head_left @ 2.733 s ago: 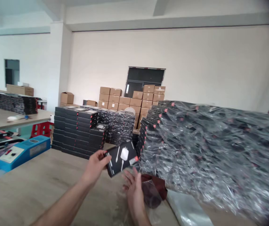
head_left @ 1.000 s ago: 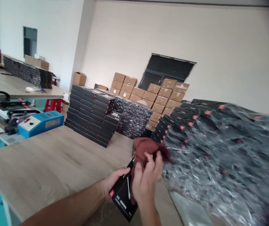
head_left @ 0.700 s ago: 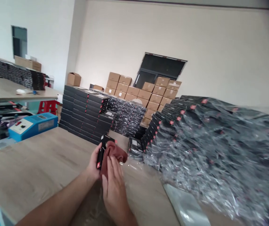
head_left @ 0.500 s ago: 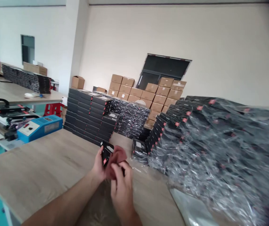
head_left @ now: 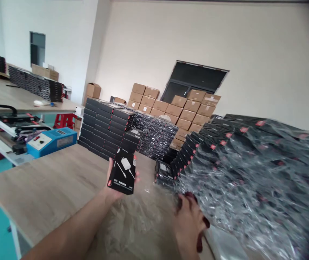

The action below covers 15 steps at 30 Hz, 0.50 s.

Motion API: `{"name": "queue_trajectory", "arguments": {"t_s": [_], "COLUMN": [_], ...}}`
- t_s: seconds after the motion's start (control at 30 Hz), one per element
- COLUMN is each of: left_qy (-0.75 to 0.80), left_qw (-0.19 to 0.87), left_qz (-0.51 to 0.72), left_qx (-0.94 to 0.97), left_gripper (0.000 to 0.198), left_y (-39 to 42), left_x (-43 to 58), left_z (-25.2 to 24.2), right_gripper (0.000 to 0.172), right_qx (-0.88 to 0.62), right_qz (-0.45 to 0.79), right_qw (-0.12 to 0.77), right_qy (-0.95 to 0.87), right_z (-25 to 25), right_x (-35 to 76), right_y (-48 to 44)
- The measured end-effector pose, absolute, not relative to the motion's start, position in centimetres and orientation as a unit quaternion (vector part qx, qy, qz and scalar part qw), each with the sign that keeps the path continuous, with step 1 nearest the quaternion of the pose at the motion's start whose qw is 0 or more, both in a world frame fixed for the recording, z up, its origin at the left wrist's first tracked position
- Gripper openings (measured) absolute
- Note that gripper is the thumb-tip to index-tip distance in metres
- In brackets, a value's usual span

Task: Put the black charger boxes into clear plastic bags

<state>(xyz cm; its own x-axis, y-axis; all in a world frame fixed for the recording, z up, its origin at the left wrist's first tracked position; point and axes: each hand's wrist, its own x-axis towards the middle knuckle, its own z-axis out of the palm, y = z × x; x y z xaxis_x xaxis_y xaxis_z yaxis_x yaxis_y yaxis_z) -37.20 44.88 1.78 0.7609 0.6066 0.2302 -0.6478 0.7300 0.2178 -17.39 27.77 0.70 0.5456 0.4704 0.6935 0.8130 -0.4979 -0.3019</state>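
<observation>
My left hand [head_left: 110, 187] grips a black charger box [head_left: 124, 169], its face with a printed white charger and cable turned up towards me. Lower right, my right hand [head_left: 188, 224] is closed round a dark red cloth [head_left: 206, 222], which shows in patches past the fingers; the hand is slightly blurred. Between my forearms, thin clear plastic film [head_left: 140, 220] lies over the wooden table [head_left: 62, 177]. Whether my right fingers also touch this film I cannot tell. Just beyond that hand stands a small stack of wrapped boxes [head_left: 165, 172].
A large heap of plastic-wrapped black boxes [head_left: 241, 169] fills the right side. Stacked black boxes [head_left: 102, 124] stand behind my left hand. A blue machine [head_left: 52, 142] is at the left, and brown cartons [head_left: 181, 112] rise at the back. Clear bags [head_left: 224, 242] lie lower right.
My right hand has moved away from the box to the lower right, taking the cloth along. The box has turned its printed face into view. The view has shifted slightly.
</observation>
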Motion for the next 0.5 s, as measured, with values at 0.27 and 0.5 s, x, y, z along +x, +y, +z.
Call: {"name": "queue_trajectory", "arguments": {"t_s": [0.27,0.5], "left_qy": [-0.043,0.006], "left_qw": [0.925,0.944], "left_qz": [0.315,0.173], "left_qx": [0.210,0.282], "left_gripper": [0.046,0.043], "left_y": [46.1,45.7], "left_x": [-38.2,-38.4], "left_z": [1.6,1.9], "right_gripper": [0.003,0.022], "right_qx": [-0.725,-0.701], "right_qz": [0.080,0.215], "right_qw": [0.267,0.513], "right_qy": [-0.630,-0.446], "right_z": [-1.7,-0.2], "right_x": [-26.9,-18.6], "right_y": [31.0,28.5]}}
